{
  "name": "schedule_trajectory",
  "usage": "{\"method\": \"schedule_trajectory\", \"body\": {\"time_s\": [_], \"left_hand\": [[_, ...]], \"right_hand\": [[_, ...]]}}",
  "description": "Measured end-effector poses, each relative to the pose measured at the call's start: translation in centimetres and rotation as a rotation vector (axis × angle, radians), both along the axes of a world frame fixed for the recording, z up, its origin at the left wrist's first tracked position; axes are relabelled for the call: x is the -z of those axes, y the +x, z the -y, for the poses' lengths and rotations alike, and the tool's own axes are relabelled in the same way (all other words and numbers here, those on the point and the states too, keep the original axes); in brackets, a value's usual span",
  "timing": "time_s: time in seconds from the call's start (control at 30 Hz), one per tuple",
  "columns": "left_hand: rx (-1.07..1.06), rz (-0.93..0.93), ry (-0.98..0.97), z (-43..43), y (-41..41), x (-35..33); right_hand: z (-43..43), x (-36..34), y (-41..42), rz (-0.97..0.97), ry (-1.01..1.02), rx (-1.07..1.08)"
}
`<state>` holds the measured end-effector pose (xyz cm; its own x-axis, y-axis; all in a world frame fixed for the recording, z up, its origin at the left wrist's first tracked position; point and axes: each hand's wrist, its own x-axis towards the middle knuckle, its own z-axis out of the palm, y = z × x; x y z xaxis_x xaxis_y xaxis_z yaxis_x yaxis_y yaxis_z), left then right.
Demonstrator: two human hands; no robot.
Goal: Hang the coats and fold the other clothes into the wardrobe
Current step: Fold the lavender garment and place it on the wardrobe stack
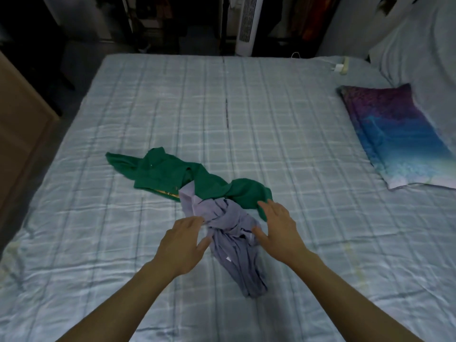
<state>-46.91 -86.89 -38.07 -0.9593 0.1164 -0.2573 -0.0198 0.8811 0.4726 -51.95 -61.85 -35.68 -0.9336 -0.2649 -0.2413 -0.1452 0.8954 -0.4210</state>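
A crumpled grey-lilac garment (234,257) lies in the middle of the bed (271,119), partly over a green garment (172,174) that stretches away to the left. My left hand (183,245) is at the lilac garment's left edge, fingers spread, fingertips touching the cloth. My right hand (278,228) hovers over its right side with fingers apart, the thumb against the lilac cloth and the fingertips over the green one. Neither hand has closed on anything.
The bed carries a pale blue checked cover. A purple-blue pillow (399,137) lies at the right, a white charger (339,67) near the far edge. A white tower fan (246,23) and dark hanging clothes (313,21) stand beyond the bed. Brown furniture (22,134) is at the left.
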Motion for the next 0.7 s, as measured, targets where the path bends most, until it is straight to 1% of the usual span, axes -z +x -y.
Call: {"method": "schedule_trajectory", "body": {"time_s": [0.13, 0.3, 0.4, 0.57, 0.63, 0.7], "left_hand": [[-0.019, 0.065, -0.003, 0.4, -2.4, 1.8], [-0.049, 0.103, -0.014, 1.3, -6.2, 4.7], [-0.059, 0.144, -0.016, 1.6, -7.9, 7.0], [-0.06, 0.222, -0.019, 1.0, -10.2, 11.2], [-0.057, 0.236, 0.023, 0.4, -11.0, 12.7], [-0.058, 0.24, 0.12, -0.5, -11.6, 14.1]], "right_hand": [[0.8, 2.4, -2.6, 0.047, 0.002, -0.024], [2.9, 5.7, -6.7, 0.087, -0.028, -0.033], [4.2, 8.0, -8.9, 0.14, -0.007, -0.061], [6.3, 12.1, -11.5, 0.157, -0.007, -0.13], [7.1, 13.7, -12.2, 0.159, 0.018, -0.152], [7.5, 15.2, -12.5, 0.172, 0.041, -0.178]]}}
